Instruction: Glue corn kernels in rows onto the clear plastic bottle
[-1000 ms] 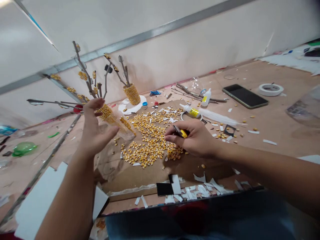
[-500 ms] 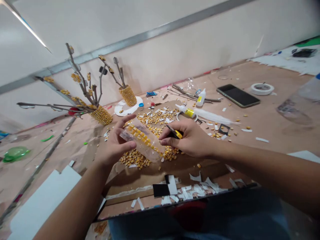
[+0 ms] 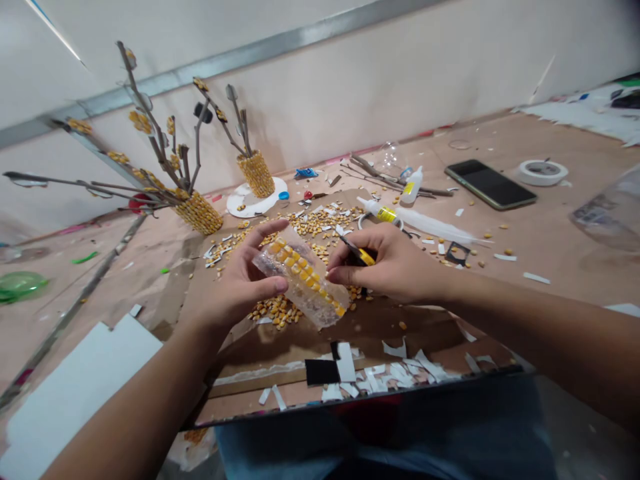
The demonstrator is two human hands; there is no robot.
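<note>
Plastic cylinder (image 3: 285, 273) tilted across, cutter (image 3: 367, 256) tucked away

Left grip (image 3: 243, 283) curls half-open round the cylinder's upper left end, thumb on the near side; probably a light hold, so that the band of kernels (image 3: 305, 273) faces upward. Right grip (image 3: 390, 261), just beside the cylinder, is closed round the cutter, likely kept against the palm to spare the fingertips. Whether those pinch something small too, or touch the cylinder, I cannot tell. Loose kernels (image 3: 280, 312) lie beneath and beyond both grips on cardboard (image 3: 390, 328), seemingly for easy reach. Past the right grip are bottles (image 3: 387, 214); past the left, a pot (image 3: 199, 215) with twigs (image 3: 198, 147) stands on the tabletop (image 3: 493, 150).
</note>
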